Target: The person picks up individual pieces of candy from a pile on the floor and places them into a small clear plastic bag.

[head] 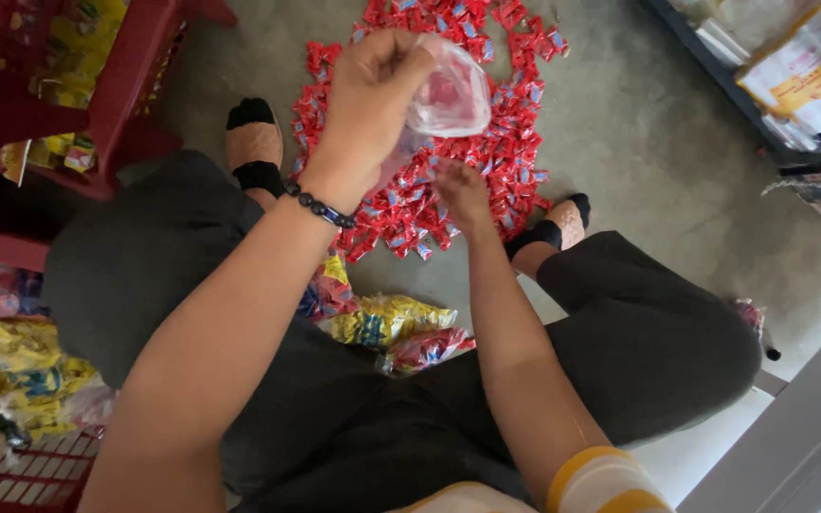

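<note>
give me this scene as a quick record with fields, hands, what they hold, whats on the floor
left hand: raised left hand, dark bead bracelet on the wrist, pinching a small clear plastic bag with red inside
right hand: lowered right hand, reaching into the pile beneath the bag
floor: spread pile of small red wrapped candies on grey concrete floor
between legs: yellow and red packets
left side: red plastic stool; red crate with yellow packets
posture: seated, black trousers, black-trimmed slippers
</note>
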